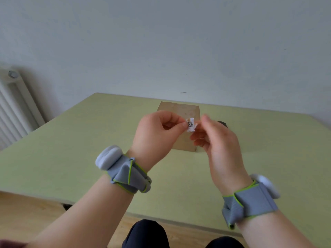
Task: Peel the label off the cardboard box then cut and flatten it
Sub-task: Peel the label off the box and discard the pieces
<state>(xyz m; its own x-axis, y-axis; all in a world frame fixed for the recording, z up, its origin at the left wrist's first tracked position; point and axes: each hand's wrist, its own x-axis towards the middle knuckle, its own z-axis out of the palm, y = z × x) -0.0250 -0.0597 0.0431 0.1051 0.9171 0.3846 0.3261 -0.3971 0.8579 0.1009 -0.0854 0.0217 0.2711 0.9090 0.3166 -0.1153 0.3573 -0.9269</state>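
A brown cardboard box (180, 109) stands upright near the far side of the green table (89, 140), partly hidden behind my hands. Raised in front of it, my left hand (155, 135) pinches a small crumpled white label (191, 124) with dark print between thumb and forefinger. My right hand (218, 140) is at the label's right side, thumb up and fingers curled beneath it; whether it grips the label I cannot tell for sure. Both wrists wear grey bands with white pucks.
A small dark object (223, 123) lies on the table just right of the box, mostly hidden by my right hand. A white radiator (16, 108) stands against the wall at the left. My knees (146, 233) show below the table's near edge.
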